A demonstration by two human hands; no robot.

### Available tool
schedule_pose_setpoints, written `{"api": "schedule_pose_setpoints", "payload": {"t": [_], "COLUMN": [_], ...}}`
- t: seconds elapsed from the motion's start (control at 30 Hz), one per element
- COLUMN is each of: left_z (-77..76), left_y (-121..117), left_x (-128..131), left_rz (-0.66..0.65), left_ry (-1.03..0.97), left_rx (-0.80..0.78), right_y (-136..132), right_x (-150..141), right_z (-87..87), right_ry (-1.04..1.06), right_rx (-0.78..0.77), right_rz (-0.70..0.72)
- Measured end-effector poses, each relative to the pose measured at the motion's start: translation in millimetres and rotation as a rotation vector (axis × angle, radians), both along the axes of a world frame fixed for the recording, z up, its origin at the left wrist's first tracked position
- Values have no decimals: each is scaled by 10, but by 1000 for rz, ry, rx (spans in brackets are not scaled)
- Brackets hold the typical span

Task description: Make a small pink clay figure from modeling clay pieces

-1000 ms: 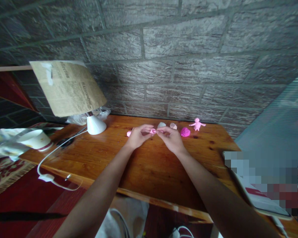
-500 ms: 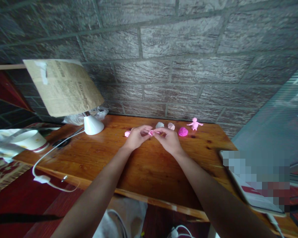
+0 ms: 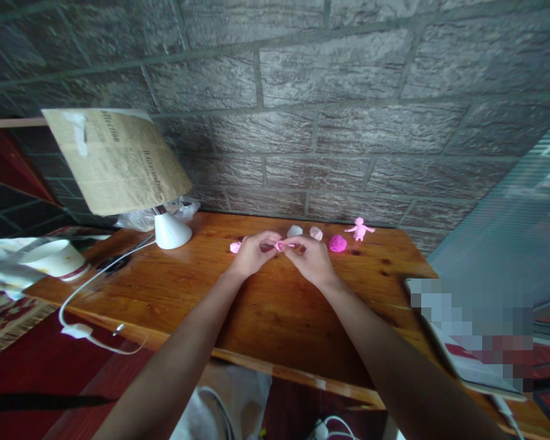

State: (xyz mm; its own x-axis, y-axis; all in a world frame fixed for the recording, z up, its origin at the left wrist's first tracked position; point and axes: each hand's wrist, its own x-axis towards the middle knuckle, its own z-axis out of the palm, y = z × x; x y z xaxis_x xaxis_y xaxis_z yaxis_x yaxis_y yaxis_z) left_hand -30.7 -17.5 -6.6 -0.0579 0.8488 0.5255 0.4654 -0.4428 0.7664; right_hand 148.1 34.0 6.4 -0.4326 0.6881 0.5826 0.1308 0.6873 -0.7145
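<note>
Between the fingertips of both my hands is a small piece of pink modelling clay [image 3: 279, 245], partly covered by the fingers. My left hand [image 3: 255, 252] pinches it from the left and my right hand [image 3: 310, 258] from the right, above the wooden table. Beside my left hand lies a light pink clay lump [image 3: 235, 247]. Behind my hands sit a white lump [image 3: 295, 231] and a pale pink lump [image 3: 316, 233]. To the right are a bright magenta lump [image 3: 338, 243] and a standing pink clay figure [image 3: 359, 229] with its arms spread.
A lamp [image 3: 173, 231] with a newsprint shade stands at the table's left, its white cord running over the front edge. Dark scissors [image 3: 114, 263] and a paper cup [image 3: 57, 260] lie further left. A blurred-out screen device [image 3: 481, 370] is on the right. A stone-patterned wall rises behind.
</note>
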Motion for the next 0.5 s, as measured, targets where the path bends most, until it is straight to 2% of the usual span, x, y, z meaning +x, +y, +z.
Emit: {"api": "schedule_pose_setpoints", "payload": {"t": [0.5], "left_z": [6], "left_y": [-7], "left_x": [35], "left_rz": [-24], "left_ry": [11], "left_rx": [-6], "right_y": [22], "right_x": [1], "right_z": [-51], "right_ry": [-24], "right_rx": [0], "right_rz": [12]}}
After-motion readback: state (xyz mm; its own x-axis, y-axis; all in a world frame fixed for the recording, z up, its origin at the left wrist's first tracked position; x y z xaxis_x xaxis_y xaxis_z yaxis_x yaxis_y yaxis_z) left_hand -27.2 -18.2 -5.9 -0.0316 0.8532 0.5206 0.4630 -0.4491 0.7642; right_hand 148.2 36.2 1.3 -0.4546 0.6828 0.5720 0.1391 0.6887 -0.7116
